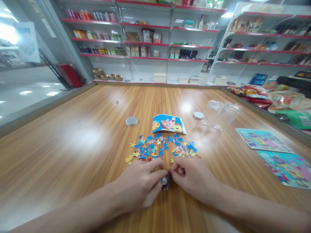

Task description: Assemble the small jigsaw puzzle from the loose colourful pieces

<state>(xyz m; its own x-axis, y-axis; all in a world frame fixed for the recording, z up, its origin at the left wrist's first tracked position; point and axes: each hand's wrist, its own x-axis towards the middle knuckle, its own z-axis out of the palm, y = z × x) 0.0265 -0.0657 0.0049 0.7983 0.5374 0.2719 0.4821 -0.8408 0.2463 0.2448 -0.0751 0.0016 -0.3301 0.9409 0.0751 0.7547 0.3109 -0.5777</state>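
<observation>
- Pinching a small piece [164,183] with the left hand [139,186]: thumb and forefinger closed on it, other fingers curled under, knuckles up.
- Meeting it from the other side with the right hand [193,179]: thumb and forefinger tips pressed together on the same piece, remaining fingers folded in, back of the hand up.
- Reaching in from the bottom corners with both bare forearms, angled inward so that the fingertips touch at the middle.
- Keeping the piece low at the table [73,155], resting on the wood or just off it, cannot tell which; just short of the pile [160,149] of loose blue, yellow and pink pieces.
- Beyond the pile: a cartoon card [168,124]; a round metal lid [131,121] to its left; a second lid [198,115] to its right, beside two clear jars [229,113].
- At the right, well apart from the hands: two printed sheets [263,140] lying flat, and bright packets [257,95] along the table edge.
- Along the back and right: red-edged shelves [145,42] with bottles, boxes and bags.
- Writing on card, sheets, packets and shelf goods: too blurred to read, no brand legible.
</observation>
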